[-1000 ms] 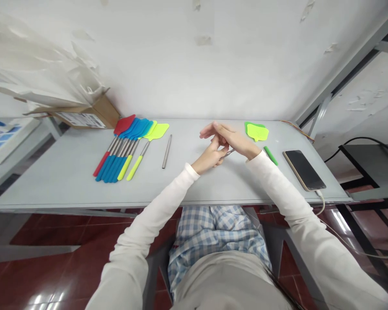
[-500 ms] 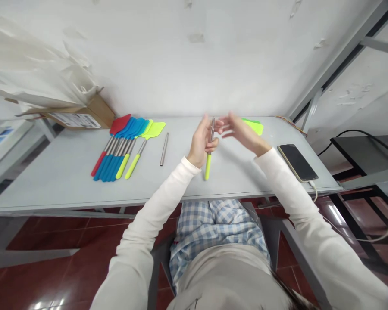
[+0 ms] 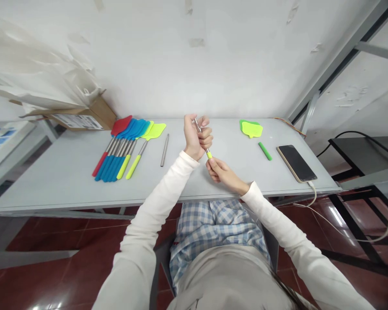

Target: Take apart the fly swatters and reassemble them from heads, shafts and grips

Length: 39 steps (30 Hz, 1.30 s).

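Observation:
My left hand [image 3: 193,140] is closed around a steel fly swatter handle [image 3: 198,125], whose metal tip slants up out of the fist. At its lower end is a yellow grip [image 3: 208,154], pinched between the fingers of my right hand [image 3: 220,173]. Most of the grip is hidden by those fingers. Left of my hands lies a bare metal rod [image 3: 164,150]. Farther left, several assembled fly swatters [image 3: 139,129] in red, blue and yellow lie side by side. To the right are a yellow swatter head [image 3: 252,129] over a green one [image 3: 242,124], and a loose green grip [image 3: 265,151].
A phone [image 3: 296,162] with a white cable lies near the table's right end. An opened cardboard box [image 3: 100,113] stands at the back left against the wall. The grey table's [image 3: 168,189] front edge runs just above my lap.
My right hand has come down from beside the rod's top to the yellow grip. The handle, upright before, now tilts with its top to the left. The loose green grip has come into view.

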Motion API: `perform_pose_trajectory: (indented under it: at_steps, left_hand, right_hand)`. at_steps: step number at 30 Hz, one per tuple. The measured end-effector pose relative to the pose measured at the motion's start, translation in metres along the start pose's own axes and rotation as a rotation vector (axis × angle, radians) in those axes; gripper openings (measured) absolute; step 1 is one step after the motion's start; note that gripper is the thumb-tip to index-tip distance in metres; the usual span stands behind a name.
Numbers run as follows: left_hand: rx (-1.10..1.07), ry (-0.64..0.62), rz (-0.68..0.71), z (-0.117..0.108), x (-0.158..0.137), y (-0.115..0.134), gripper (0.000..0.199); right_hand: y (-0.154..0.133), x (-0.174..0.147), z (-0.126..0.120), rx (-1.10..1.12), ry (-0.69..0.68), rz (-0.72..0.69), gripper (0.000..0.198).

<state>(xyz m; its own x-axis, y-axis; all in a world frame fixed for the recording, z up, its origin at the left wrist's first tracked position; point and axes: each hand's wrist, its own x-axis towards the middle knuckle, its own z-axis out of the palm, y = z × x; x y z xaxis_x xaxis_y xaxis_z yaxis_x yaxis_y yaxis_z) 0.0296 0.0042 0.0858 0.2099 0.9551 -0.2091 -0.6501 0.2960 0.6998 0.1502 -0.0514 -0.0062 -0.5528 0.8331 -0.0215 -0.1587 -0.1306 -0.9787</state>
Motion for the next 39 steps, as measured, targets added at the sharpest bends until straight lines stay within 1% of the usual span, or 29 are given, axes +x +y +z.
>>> perform_pose_trajectory:
  at_steps: [2, 5, 6, 8, 11, 13, 15, 17, 18, 19, 21, 23, 25, 26, 28, 29, 30, 32, 34, 37, 39]
  left_hand:
    - [-0.011, 0.010, -0.010, -0.002, 0.000, -0.001, 0.041]
    - [-0.017, -0.033, -0.006, -0.003, 0.002, -0.006, 0.042]
    - [-0.017, -0.045, 0.018, -0.004, 0.003, -0.009, 0.043]
    - [-0.009, -0.054, 0.115, -0.005, 0.007, -0.016, 0.046]
    - [0.036, 0.010, 0.265, -0.008, 0.015, -0.029, 0.048]
    - [0.072, 0.095, 0.286, -0.011, 0.023, -0.035, 0.048]
    - [0.083, 0.161, 0.268, -0.014, 0.033, -0.035, 0.046]
    - [0.068, 0.194, 0.261, -0.018, 0.045, -0.024, 0.044]
    - [0.054, 0.216, 0.274, -0.020, 0.051, -0.014, 0.043]
    - [0.039, 0.242, 0.297, -0.024, 0.057, -0.001, 0.042]
    - [0.006, 0.349, 0.369, -0.033, 0.066, 0.032, 0.040]
    - [0.040, 0.389, 0.416, -0.046, 0.070, 0.061, 0.038]
    - [0.204, 0.350, 0.326, -0.061, 0.067, 0.076, 0.035]
    - [0.306, 0.343, 0.252, -0.068, 0.065, 0.076, 0.032]
    - [0.516, 0.389, 0.126, -0.083, 0.058, 0.065, 0.022]
    - [0.616, 0.440, 0.092, -0.090, 0.055, 0.056, 0.019]
    - [0.709, 0.500, 0.088, -0.097, 0.053, 0.046, 0.020]
    - [0.897, 0.591, 0.101, -0.110, 0.052, 0.029, 0.030]
    - [1.104, 0.622, 0.127, -0.122, 0.054, 0.017, 0.046]
    - [1.399, 0.587, 0.181, -0.133, 0.055, 0.006, 0.069]
    - [1.546, 0.545, 0.221, -0.138, 0.050, 0.000, 0.076]
  right_hand:
    - [0.002, -0.001, 0.002, -0.018, 0.032, -0.006, 0.054]
    - [0.004, 0.001, 0.003, -0.022, 0.069, -0.016, 0.055]
    - [0.004, 0.003, 0.001, -0.021, 0.085, -0.024, 0.055]
    - [0.005, 0.008, -0.003, -0.033, 0.123, -0.051, 0.056]
    - [0.006, 0.017, -0.011, -0.075, 0.153, -0.065, 0.057]
    - [0.006, 0.021, -0.015, -0.098, 0.135, -0.040, 0.057]
    - [0.003, 0.024, -0.015, -0.126, 0.112, -0.021, 0.056]
    - [-0.001, 0.022, -0.015, -0.172, 0.121, -0.021, 0.056]
    - [-0.002, 0.019, -0.015, -0.199, 0.133, -0.018, 0.056]
    - [-0.003, 0.015, -0.016, -0.221, 0.145, -0.005, 0.055]
    - [-0.004, 0.003, -0.024, -0.259, 0.171, 0.038, 0.055]
    - [-0.004, -0.012, -0.040, -0.327, 0.233, 0.066, 0.054]
    - [-0.006, -0.025, -0.065, -0.491, 0.376, 0.037, 0.051]
    - [-0.009, -0.029, -0.079, -0.598, 0.464, 0.010, 0.047]
    - [-0.014, -0.032, -0.106, -0.836, 0.671, -0.035, 0.039]
    - [-0.016, -0.032, -0.119, -0.973, 0.750, -0.025, 0.036]
    - [-0.019, -0.032, -0.130, -1.105, 0.804, -0.008, 0.033]
    - [-0.021, -0.029, -0.147, -1.350, 0.834, 0.034, 0.027]
    - [-0.019, -0.028, -0.158, -1.540, 0.810, 0.036, 0.024]
    - [-0.012, -0.029, -0.167, -1.690, 0.802, 0.036, 0.027]
    - [-0.006, -0.032, -0.171, -1.715, 0.823, 0.080, 0.034]
